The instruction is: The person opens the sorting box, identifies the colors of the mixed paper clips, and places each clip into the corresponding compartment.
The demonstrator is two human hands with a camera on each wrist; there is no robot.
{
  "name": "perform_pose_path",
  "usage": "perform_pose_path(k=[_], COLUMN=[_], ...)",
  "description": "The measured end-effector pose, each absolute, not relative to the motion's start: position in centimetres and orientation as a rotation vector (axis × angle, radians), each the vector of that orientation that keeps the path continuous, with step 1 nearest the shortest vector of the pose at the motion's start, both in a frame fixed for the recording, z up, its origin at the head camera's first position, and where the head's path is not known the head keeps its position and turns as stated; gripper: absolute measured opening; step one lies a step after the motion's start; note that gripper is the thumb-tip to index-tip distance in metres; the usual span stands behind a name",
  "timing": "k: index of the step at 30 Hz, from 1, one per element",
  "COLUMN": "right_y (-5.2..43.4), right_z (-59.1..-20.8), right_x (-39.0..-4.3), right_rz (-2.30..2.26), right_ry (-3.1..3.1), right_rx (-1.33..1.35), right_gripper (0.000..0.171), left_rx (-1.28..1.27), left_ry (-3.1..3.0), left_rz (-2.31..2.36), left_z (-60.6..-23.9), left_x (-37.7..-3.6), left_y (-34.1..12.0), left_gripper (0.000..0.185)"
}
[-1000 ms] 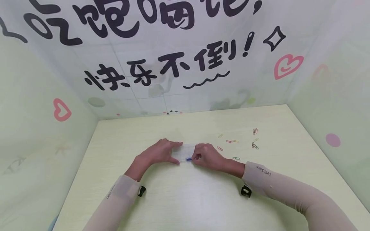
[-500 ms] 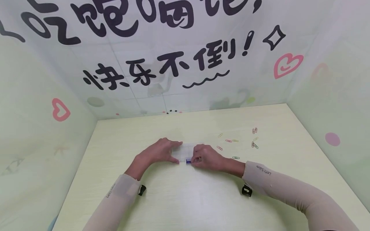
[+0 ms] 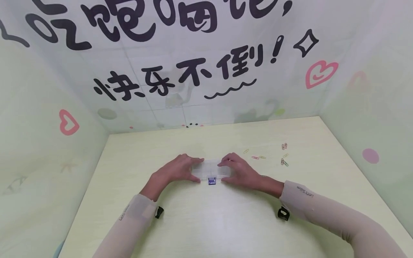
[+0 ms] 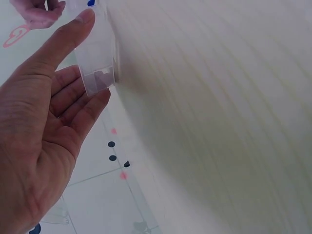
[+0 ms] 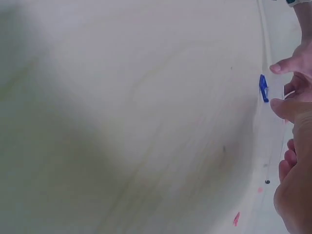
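Your left hand (image 3: 176,170) holds the left end of the small clear plastic box (image 3: 211,170), thumb on the near side and fingers on the far side. Your right hand (image 3: 240,172) holds its right end the same way, so each grip is closed lightly around the box. The box lies on the bench (image 3: 206,222) between your hands, its blue latch (image 3: 211,181) facing you. Coloured paper clips (image 3: 284,162) lie scattered to the right.

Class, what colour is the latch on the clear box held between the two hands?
Blue latch, clearest in the head view.
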State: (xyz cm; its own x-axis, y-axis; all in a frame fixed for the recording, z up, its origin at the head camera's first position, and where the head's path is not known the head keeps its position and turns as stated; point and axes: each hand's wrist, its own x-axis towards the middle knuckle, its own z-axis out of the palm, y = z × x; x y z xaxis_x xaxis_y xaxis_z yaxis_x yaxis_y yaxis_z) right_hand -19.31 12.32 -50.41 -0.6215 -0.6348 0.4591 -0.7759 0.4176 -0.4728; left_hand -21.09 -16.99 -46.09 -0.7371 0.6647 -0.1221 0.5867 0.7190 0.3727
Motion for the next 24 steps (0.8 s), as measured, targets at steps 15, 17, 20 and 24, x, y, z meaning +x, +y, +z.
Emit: perform_pose_path(k=[15, 17, 20, 24], right_y=[13.5, 13.4, 13.3, 13.2], right_z=[-50.2, -50.2, -50.3, -50.5], right_x=[-19.4, -19.4, -19.4, -19.6], right_rz=[0.977, 0.980, 0.980, 0.975], right_ry=[-2.741, -2.782, -2.827, -2.852], right_rx=[1.014, 1.000, 0.978, 0.952], right_gripper=[0.085, 0.086, 0.087, 0.088], left_rx=[0.992, 0.988, 0.981, 0.967], left_ry=[2.681, 2.678, 2.671, 2.654], left_rz=[0.455, 0.461, 0.483, 0.508], left_z=[-46.1, -46.1, -46.1, -46.0], left_x=[-21.0, -21.0, -21.0, -21.1], left_y=[-17.0, -17.1, -17.1, -17.1], left_gripper=[0.080, 0.080, 0.080, 0.081])
